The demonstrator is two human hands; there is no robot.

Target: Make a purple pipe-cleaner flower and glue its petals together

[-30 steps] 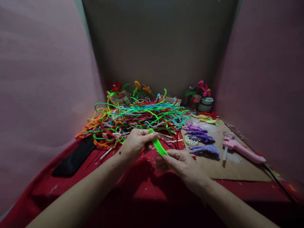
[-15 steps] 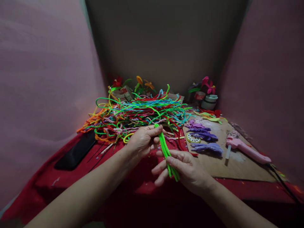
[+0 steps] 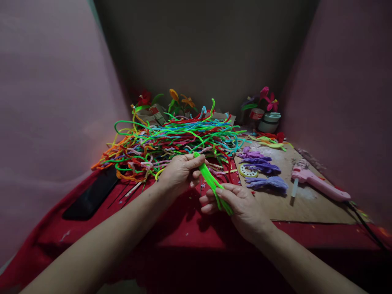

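A bundle of bright green pipe cleaners [image 3: 209,178] slants down to the right between my two hands. My left hand [image 3: 180,171] pinches its upper end between thumb and fingers. Near the lower end, my right hand [image 3: 235,200] grips the bundle with thumb and forefinger, its other fingers partly behind the strands. The lower ends fan apart a little past the right thumb. Behind my hands lies a large tangled heap of coloured pipe cleaners [image 3: 183,136], mostly green, red, blue and orange.
A black phone [image 3: 88,198] lies left on the red cloth [image 3: 183,232]. On the right, a cardboard sheet [image 3: 275,210] carries purple bundles [image 3: 266,184], a white disc with holes [image 3: 247,170] and a pink glue gun [image 3: 321,185]. Fuzzy flowers [image 3: 269,100] and a lidded jar [image 3: 269,122] stand behind.
The green strands have spread more at their lower end. Both hands keep hold of the bundle and appear slightly higher in view, as the camera has shifted a little.
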